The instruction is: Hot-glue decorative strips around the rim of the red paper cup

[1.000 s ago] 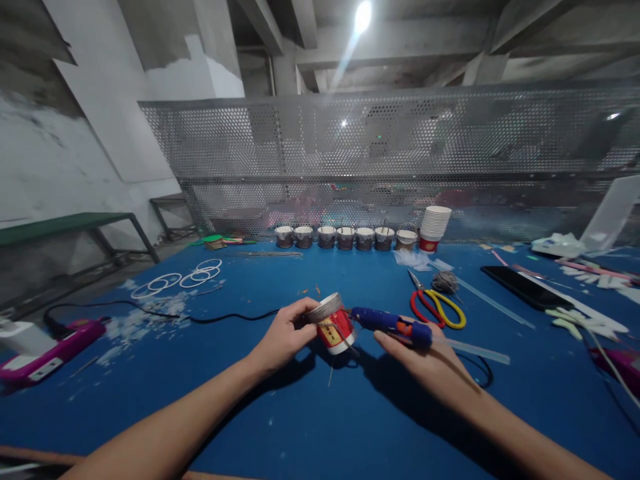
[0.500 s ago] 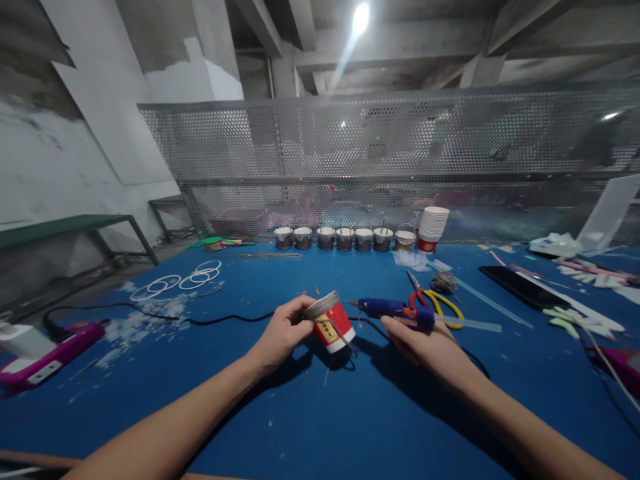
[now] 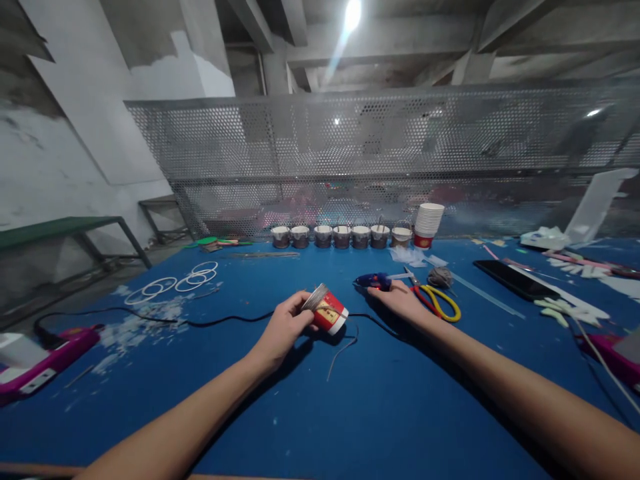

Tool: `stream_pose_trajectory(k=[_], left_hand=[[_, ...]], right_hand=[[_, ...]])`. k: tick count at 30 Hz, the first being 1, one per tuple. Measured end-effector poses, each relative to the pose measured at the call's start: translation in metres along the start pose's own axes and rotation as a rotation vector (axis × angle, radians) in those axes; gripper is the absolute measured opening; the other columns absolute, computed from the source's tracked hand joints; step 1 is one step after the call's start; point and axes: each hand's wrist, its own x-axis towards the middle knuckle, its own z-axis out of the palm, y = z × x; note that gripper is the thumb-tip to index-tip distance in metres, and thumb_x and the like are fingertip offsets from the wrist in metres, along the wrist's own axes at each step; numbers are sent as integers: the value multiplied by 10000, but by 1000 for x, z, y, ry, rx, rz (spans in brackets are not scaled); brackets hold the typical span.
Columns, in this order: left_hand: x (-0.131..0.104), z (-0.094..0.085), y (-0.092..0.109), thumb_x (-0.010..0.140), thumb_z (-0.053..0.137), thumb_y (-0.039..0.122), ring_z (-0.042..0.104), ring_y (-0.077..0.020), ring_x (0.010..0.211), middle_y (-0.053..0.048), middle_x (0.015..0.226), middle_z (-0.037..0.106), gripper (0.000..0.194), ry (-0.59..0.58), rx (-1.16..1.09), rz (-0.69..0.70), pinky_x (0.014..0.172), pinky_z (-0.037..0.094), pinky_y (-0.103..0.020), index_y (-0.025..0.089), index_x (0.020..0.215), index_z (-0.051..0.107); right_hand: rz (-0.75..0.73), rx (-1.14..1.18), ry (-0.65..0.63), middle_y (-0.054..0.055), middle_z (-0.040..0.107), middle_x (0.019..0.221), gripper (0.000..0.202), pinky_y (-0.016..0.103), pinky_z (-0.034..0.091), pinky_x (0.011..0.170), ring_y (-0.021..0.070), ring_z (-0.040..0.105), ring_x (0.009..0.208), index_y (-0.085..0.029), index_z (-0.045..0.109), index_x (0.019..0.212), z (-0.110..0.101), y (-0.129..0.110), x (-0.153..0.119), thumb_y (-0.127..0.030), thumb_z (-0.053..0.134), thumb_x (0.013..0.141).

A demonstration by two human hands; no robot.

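Note:
My left hand (image 3: 286,328) is closed on a paper cup (image 3: 331,313), red and white with a yellow label, tilted on its side. Grey cord is wrapped round the cup near its rim, and a loose end of grey cord (image 3: 341,352) trails below onto the table. Farther forward and to the right, my right hand (image 3: 399,300) grips a blue hot glue gun (image 3: 371,281) low at the tabletop, its nozzle facing left. A clear glue stick sticks out behind the gun. Scissors (image 3: 440,301) with red and yellow handles lie just right of this hand.
Several cord-wrapped cups (image 3: 341,237) line the back beside a stack of paper cups (image 3: 429,223). A ball of grey cord (image 3: 440,277), a black phone (image 3: 515,280), white rings (image 3: 197,277) and a pink power strip (image 3: 60,360) lie around. A black cable (image 3: 220,321) crosses the blue table.
My right hand has carried the glue gun forward, away from the cup and down to the tabletop. The cup in my left hand has tipped further over, and its loose cord now hangs out lower.

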Motion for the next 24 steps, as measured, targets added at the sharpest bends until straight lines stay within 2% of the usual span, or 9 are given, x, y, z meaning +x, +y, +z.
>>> stream_pose_trajectory(k=[5,8,10,11,14,16,20,24], left_hand=[[1,-1,-3,656,518,157,557,-123,662,-10,776,638,228,10,-8,-27,650,477,-250,157,847,643],[2,1,-7,670,529,152,577,-128,691,-20,812,646,225,20,-45,-41,664,489,-253,155,864,642],[1,4,-8,671,527,142,583,-127,694,-22,825,650,234,16,-70,-48,665,495,-248,155,872,647],[0,6,-7,669,527,139,584,-125,691,-23,832,654,242,9,-78,-49,663,497,-246,156,876,651],[-5,13,-5,664,536,137,588,-129,688,-29,843,669,270,-27,-76,-45,658,503,-247,158,899,666],[-10,17,-3,666,546,142,597,-139,716,-28,850,675,276,-50,-64,-36,675,509,-255,163,907,676],[-17,20,1,680,567,156,607,-140,709,-21,835,677,278,-74,-55,-33,689,517,-269,169,931,686],[-21,21,5,693,584,156,594,-121,645,-23,826,689,292,-101,-34,-61,664,510,-260,166,964,692]], right_hand=[[52,-24,14,69,657,741,299,337,428,630,252,610,721,-188,627,788,-14,10,-7,-457,625,657],[21,-85,181,61,622,726,336,345,438,589,240,590,660,-190,588,846,-28,14,-26,-485,616,687],[-141,-121,324,58,603,758,243,354,457,615,225,576,673,-203,561,827,-31,11,-42,-431,582,747],[-262,-123,337,60,603,781,183,360,468,649,222,578,704,-208,554,818,-30,6,-50,-387,567,780],[-595,-99,207,74,633,859,69,357,486,730,218,596,816,-208,572,878,-16,-14,-68,-260,525,876],[-724,-108,145,88,651,900,76,361,486,760,219,600,855,-197,592,920,-2,-27,-73,-225,522,907],[-813,-169,181,94,671,897,86,355,451,713,216,592,804,-173,631,900,19,-38,-73,-219,560,906],[-828,-202,221,73,673,831,152,327,389,664,191,565,738,-170,638,830,23,-32,-77,-206,529,929]])
